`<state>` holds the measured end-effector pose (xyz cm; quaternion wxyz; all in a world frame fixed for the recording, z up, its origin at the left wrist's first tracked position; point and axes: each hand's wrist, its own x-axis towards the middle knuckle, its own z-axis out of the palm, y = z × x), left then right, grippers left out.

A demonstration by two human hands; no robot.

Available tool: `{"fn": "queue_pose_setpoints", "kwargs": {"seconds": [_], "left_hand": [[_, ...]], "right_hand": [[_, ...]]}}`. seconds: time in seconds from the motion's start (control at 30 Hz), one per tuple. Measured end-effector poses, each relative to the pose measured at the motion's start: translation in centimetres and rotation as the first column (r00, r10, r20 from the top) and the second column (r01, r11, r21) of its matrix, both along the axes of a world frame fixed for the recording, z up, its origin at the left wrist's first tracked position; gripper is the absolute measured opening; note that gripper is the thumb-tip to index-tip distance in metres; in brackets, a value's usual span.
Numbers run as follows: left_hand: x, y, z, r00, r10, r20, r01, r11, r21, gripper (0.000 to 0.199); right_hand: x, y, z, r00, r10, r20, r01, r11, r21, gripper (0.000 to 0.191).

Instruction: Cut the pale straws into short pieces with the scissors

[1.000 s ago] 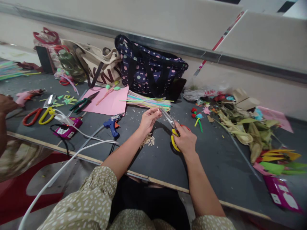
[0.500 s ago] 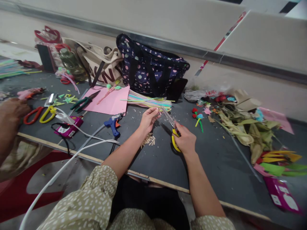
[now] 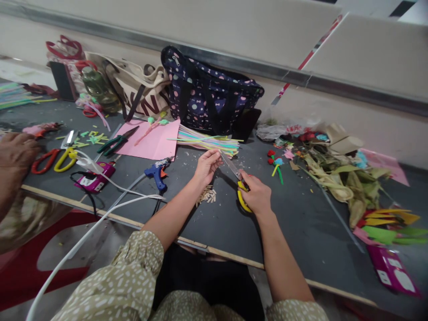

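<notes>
My right hand [image 3: 257, 191] is closed on the yellow handles of a pair of scissors [image 3: 230, 166], whose blades point up and left. The blade tips reach the fingertips of my left hand [image 3: 207, 167], which are pinched together; what they hold is too small to name. Below my left hand a small pile of short pale pieces [image 3: 207, 195] lies on the dark table [image 3: 294, 232]. Behind the blades is a bundle of pastel pipe cleaners [image 3: 207, 140].
A blue glue gun [image 3: 156, 174], green-handled pliers [image 3: 117, 141] and pink paper [image 3: 160, 141] lie left. Bags [image 3: 210, 93] stand behind. Small red flowers [image 3: 274, 161] and dried leaves [image 3: 351, 178] are right. Another person's hand [image 3: 16, 156] is far left.
The scissor blades have come closer together, with their tips now at my left fingertips. My right hand has shifted slightly left. At the far left, the other person's hand has moved a little.
</notes>
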<state>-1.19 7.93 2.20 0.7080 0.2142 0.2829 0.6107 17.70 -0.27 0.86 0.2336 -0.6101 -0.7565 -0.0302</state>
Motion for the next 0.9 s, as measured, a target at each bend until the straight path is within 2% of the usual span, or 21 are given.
{"fn": "queue_pose_setpoints", "kwargs": {"seconds": [0.3,0.9], "left_hand": [[0.09,0.01,-0.28,1.0,-0.021,-0.012,0.021,0.999,0.039,0.029],[0.09,0.17,-0.56,0.998,0.021,-0.06,-0.019,0.999,0.047,0.029]], "right_hand": [[-0.14,-0.06,0.29,1.0,-0.022,0.005,0.022,1.0,-0.004,0.052],[-0.11,-0.09,0.42,0.999,-0.009,-0.042,0.008,0.999,-0.032,0.052]]}}
